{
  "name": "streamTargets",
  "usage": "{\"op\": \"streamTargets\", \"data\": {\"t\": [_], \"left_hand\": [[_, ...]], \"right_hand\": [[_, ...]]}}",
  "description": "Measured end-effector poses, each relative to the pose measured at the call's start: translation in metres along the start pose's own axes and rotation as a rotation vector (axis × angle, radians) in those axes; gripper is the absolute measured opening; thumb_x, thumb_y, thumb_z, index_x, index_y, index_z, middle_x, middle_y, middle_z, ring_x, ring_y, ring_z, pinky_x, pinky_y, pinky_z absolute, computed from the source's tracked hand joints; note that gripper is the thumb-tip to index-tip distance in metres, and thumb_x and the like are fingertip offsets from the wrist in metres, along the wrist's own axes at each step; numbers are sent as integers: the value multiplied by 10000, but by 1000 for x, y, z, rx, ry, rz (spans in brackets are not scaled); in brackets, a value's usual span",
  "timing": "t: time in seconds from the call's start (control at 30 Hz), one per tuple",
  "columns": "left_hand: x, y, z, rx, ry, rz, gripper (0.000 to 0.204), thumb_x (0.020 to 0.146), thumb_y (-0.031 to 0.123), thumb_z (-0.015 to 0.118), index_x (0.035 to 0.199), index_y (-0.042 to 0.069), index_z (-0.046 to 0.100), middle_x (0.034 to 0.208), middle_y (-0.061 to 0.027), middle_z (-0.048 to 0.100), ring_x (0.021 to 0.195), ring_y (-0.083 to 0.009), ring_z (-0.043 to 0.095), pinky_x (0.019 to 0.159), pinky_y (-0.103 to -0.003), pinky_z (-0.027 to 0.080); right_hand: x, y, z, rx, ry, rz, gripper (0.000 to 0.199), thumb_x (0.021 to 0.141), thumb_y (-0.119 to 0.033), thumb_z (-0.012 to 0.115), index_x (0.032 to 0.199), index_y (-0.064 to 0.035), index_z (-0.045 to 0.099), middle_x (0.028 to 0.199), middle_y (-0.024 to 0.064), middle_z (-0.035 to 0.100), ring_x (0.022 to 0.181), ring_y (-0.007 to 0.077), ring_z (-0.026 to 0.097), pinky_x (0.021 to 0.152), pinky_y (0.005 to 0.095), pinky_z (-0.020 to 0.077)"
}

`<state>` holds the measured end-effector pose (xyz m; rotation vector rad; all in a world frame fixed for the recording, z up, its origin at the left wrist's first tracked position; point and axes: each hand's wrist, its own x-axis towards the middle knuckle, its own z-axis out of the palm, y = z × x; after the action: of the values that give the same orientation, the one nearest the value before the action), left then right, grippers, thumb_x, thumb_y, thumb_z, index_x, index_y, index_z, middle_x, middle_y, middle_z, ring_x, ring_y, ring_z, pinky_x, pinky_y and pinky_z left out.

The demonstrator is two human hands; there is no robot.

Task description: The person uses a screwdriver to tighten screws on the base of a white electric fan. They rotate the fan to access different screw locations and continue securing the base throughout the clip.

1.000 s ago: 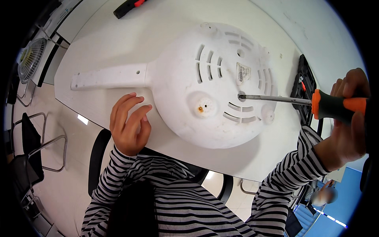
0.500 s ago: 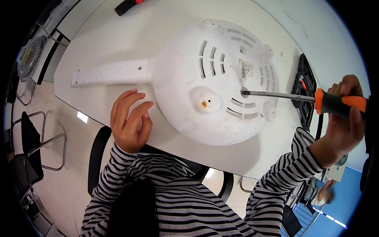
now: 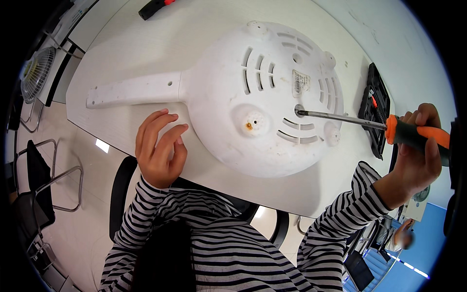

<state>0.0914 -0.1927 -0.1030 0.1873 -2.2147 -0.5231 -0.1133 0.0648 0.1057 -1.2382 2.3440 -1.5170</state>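
While the right hand gripped the screwdriver, the white housing lay on the pale table

Far left, a wire-cage fan and steel-framed chair stood in the room. Next came a black-and-red tool, then the left hand: fingers loosely curled, empty, near the housing's stem. Housing sat mid-table, vented side up; black tool case lay open right of it. Blue wall beyond.

Poor visibility: top edge cut off the black-and-red tool; couldn't tell screwdriver engagement in the round recess; dark rim hid its butt; background person was blurred.
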Motion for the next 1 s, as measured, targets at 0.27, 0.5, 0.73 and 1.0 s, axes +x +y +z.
{"op": "streamTargets", "data": {"t": [0.27, 0.5, 0.73, 1.0], "left_hand": [[11, 1, 6, 2, -11, 6, 243, 596, -56, 534, 816, 14, 612, 932, -128, 580, 923, -322, 565, 753, -361, 481], [17, 6, 8, 4, -9, 5, 239, 592, -60, 531, 805, 11, 612, 929, -131, 580, 917, -324, 567, 749, -362, 480], [22, 9, 11, -1, -14, 8, 249, 583, -64, 529, 807, 9, 612, 925, -133, 580, 913, -328, 568, 743, -365, 482], [19, 3, 12, -5, -15, 12, 263, 578, -70, 523, 812, 11, 610, 925, -131, 578, 909, -329, 567, 741, -369, 481]], "right_hand": [[-7, 15, 0, 108, 116, 37, 465, 730, -402, 538, 883, 32, 469, 585, 60, 456, 459, 101, 454, 449, 203, 370], [-11, 22, -3, 133, 186, 44, 474, 731, -409, 544, 879, 34, 469, 574, 59, 453, 434, 97, 445, 411, 196, 356], [-18, 24, 1, 194, 268, 53, 473, 725, -401, 554, 866, 43, 470, 581, 67, 455, 431, 96, 437, 399, 192, 343], [-18, 20, 8, 148, 279, 10, 418, 741, -369, 540, 885, 8, 432, 537, 32, 416, 466, 83, 365, 468, 193, 297]]}}
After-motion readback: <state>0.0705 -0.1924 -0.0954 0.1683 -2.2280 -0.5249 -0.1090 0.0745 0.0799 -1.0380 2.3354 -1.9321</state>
